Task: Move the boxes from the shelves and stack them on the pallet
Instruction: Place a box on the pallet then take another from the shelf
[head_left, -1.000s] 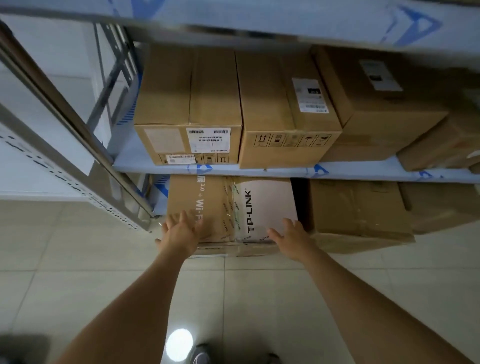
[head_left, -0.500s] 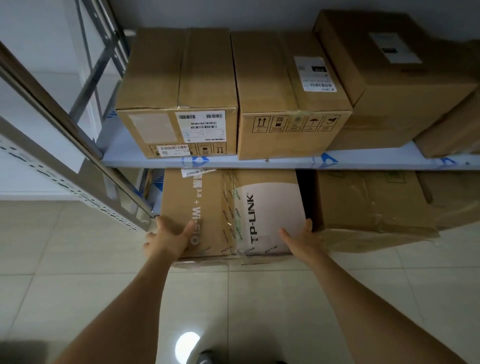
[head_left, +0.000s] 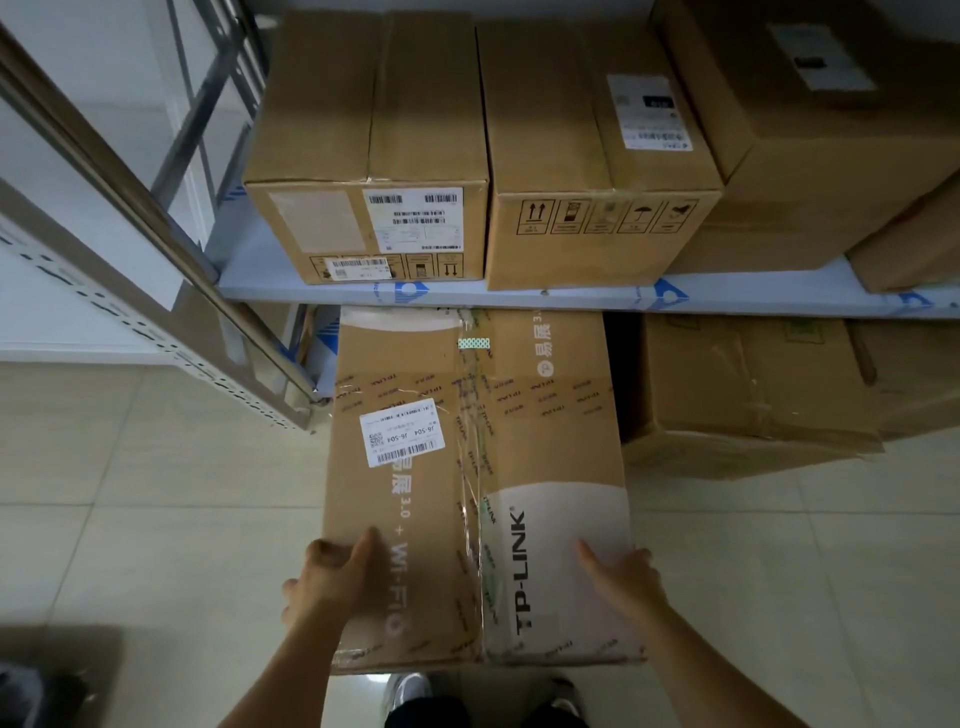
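Head camera view: the left hand (head_left: 332, 577) clasps the near left edge of the TP-LINK box (head_left: 475, 493), thumb lying on its top face and fingers curled down the side; the right hand (head_left: 621, 574) presses flat against the near right corner, fingers spread on the white printed patch. Each grip is closed on the carton (neither is a full fist). The box juts out from under the blue shelf (head_left: 571, 297) over the tiled floor (head_left: 130, 493), its far end beneath the shelf edge. Two labelled cartons (head_left: 483, 156) stand side by side above; a crumpled box (head_left: 743, 395) sits just to the right.
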